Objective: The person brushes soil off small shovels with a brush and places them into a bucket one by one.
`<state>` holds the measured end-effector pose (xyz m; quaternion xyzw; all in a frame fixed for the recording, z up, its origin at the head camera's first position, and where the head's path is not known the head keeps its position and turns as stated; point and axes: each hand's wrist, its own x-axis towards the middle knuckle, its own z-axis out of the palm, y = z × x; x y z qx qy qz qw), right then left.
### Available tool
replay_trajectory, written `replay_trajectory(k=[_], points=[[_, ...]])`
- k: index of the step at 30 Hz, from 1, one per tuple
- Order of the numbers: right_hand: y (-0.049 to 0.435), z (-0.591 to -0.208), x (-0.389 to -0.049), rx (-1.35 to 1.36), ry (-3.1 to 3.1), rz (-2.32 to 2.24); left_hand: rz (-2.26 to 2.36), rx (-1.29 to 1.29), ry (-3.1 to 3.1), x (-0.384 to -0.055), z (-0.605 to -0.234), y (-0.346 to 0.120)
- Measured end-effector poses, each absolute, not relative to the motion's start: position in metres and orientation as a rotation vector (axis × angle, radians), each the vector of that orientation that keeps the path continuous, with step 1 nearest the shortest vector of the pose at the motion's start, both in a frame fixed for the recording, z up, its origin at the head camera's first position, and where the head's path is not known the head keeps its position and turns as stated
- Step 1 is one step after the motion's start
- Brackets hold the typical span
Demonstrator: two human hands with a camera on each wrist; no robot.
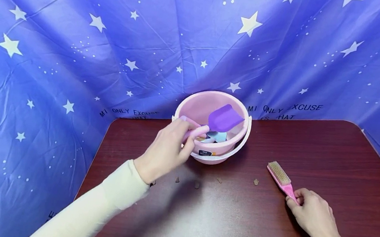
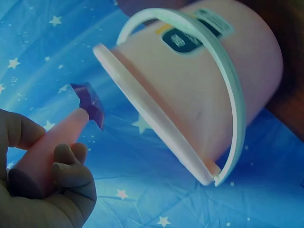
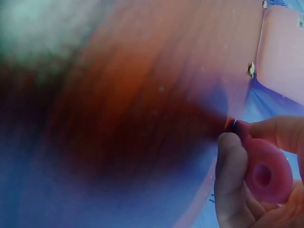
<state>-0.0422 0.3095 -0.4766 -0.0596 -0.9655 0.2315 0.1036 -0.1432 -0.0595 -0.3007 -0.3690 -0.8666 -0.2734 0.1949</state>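
My left hand [image 1: 167, 149] grips the pink handle of a small toy shovel [image 1: 225, 118] with a purple blade, held over the mouth of a pink bucket [image 1: 197, 98]. In the left wrist view the thumb and fingers wrap round the shovel's handle [image 2: 59, 140] beside the bucket [image 2: 199, 90] and its white bail. Light blue and other pieces [image 1: 221, 137] lie inside the bucket, partly hidden. To the right, my right hand [image 1: 317, 217] pinches the handle of a pink brush [image 1: 280, 173], its pale bristles facing up. The right wrist view shows the handle's holed end [image 3: 280, 164].
Several small brown scraps [image 1: 256, 182] are scattered on the dark red wooden table [image 1: 234, 221] in front of the bucket. A blue curtain [image 1: 170, 46] with white stars hangs right behind the table and along its sides.
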Motion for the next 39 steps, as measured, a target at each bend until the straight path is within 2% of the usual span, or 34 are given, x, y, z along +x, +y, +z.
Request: replay_trajectory(k=[7,25,39], points=[[0.311,-0.474,-0.043,-0.179,-2.927,0.635,-0.569,-0.958,-2.593,-0.163,-0.298,-0.056],[0.312,-0.477,-0.046,-0.178,-3.012,0.66,-0.265,-1.031,-2.875,-0.206,-0.307,-0.034],[0.312,-0.477,-0.049,-0.166,-3.034,0.656,-0.111,-0.872,-3.089,-0.224,-0.318,-0.007]])
